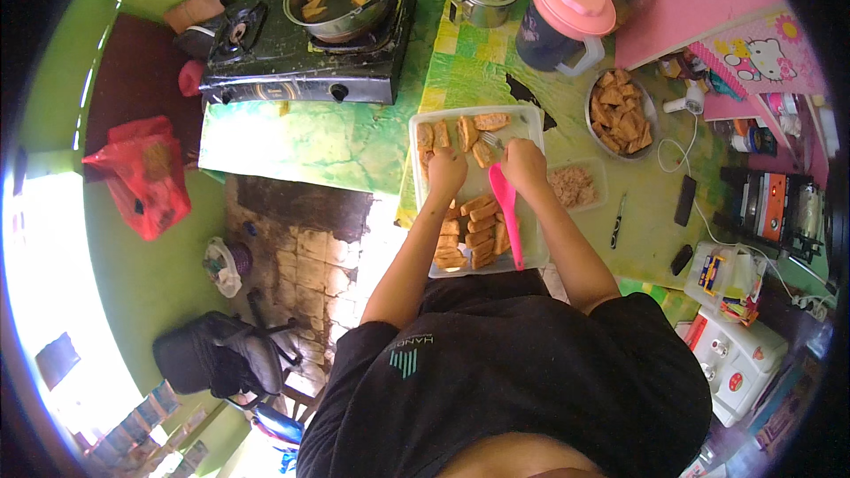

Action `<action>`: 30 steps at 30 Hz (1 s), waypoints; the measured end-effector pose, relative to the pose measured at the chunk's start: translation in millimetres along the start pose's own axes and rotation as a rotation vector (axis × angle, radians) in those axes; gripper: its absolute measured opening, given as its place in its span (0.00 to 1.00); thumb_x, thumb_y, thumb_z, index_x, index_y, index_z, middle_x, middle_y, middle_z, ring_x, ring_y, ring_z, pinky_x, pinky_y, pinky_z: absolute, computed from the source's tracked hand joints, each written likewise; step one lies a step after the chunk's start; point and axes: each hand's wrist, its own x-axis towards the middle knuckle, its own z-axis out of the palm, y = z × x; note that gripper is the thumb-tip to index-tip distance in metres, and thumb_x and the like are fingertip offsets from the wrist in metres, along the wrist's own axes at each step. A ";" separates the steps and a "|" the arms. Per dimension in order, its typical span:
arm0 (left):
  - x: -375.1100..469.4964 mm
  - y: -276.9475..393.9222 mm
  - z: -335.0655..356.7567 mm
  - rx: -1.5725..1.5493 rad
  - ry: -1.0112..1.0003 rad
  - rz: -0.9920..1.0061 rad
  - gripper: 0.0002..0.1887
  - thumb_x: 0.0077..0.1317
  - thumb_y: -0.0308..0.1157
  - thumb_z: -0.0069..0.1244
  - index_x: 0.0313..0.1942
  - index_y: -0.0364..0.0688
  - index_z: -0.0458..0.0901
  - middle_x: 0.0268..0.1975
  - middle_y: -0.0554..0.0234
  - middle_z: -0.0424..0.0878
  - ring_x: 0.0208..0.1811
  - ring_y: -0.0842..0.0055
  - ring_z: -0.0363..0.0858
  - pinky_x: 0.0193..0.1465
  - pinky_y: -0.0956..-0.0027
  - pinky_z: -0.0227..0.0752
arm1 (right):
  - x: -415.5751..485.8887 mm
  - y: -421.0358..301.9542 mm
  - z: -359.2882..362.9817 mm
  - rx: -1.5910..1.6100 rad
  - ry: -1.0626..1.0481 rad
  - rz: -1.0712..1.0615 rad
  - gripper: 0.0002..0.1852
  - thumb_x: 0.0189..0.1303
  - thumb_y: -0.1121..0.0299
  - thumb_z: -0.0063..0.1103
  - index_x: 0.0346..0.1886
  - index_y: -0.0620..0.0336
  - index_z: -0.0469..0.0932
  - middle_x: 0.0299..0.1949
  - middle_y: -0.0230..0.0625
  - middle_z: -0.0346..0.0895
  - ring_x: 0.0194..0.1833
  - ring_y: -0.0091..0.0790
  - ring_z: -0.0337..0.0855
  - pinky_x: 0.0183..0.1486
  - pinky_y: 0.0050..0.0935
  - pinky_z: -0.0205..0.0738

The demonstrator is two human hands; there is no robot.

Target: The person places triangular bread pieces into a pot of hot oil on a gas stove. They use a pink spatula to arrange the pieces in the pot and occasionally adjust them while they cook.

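A translucent plastic tray [477, 257] lies in front of me with several browned, filled-looking pieces [479, 219], probably fried tofu, in rows. My left hand [447, 172] is over the tray's left side, its fingers down at the pieces there; whether they grip one is hidden. My right hand [524, 162] is at the right side, fingers curled near the handle end of a metal fork [491, 140] whose tines point left; its grip is not clear. A pink plastic spoon [506, 196] lies across the tray below that hand. A small container of minced filling [572, 187] stands right of the tray.
A pot of frying triangles [342, 3] sits on a black gas stove [292, 79] at the upper left. To the right are a metal bowl of fried pieces [619, 113], a knife [618, 220] and a phone [685, 200]. A pink-lidded jug [564, 20] stands behind the tray.
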 end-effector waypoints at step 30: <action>35.0 1.4 63.0 -1.755 -0.049 -0.980 0.04 0.61 0.29 0.31 0.27 0.44 0.60 0.22 0.65 0.61 0.19 0.78 0.57 0.20 0.75 0.50 | 95.6 25.2 5.3 0.121 -0.115 -0.542 0.07 0.56 0.74 0.54 0.36 0.63 0.80 0.34 0.46 0.81 0.35 0.47 0.83 0.37 0.39 0.75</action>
